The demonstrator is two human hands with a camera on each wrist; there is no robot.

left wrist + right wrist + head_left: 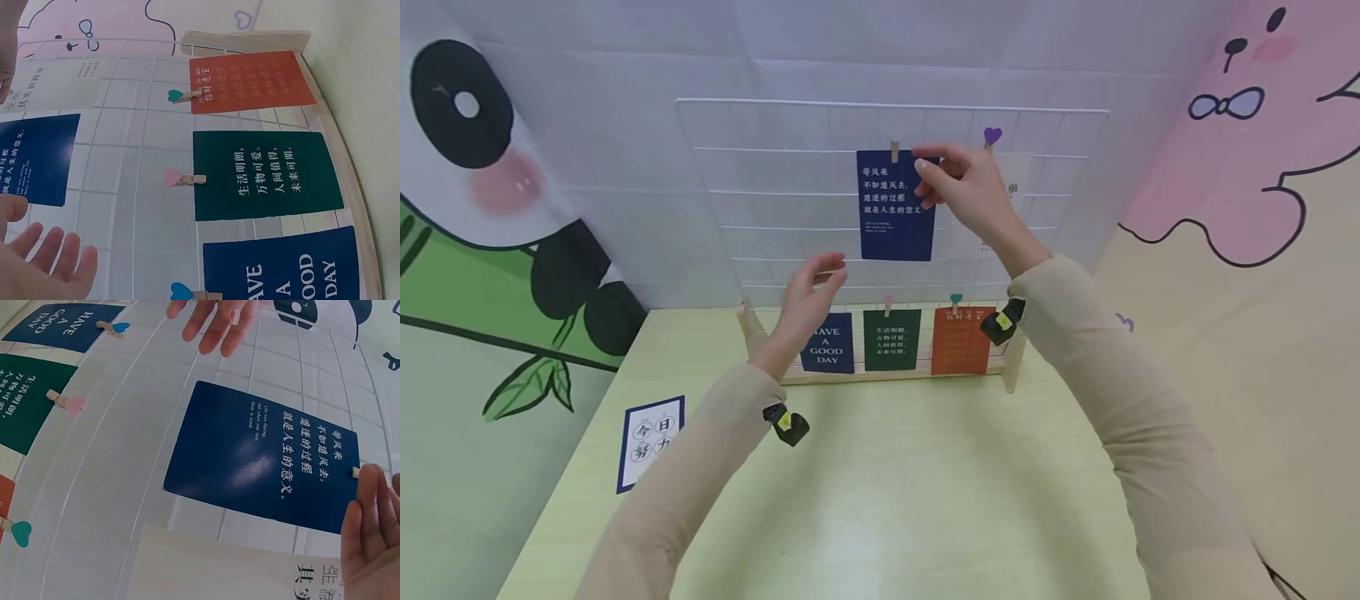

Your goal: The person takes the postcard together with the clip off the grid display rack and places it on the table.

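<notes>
A dark blue card with white writing hangs by a wooden clip from the upper part of a white wire grid. Just right of that clip is my right hand, fingers loosely bent over the card's upper right corner with nothing held. In the right wrist view the fingertips come close to the clip. My left hand hovers lower down, left of the blue card's bottom edge, its fingers relaxed and nothing in them. A pale card hangs beside the blue one, partly behind my right hand.
Along the grid's lower part hang a blue card, a green card and an orange card, on heart-topped clips. The grid stands in a wooden base. A blue-bordered white card lies on the table at left.
</notes>
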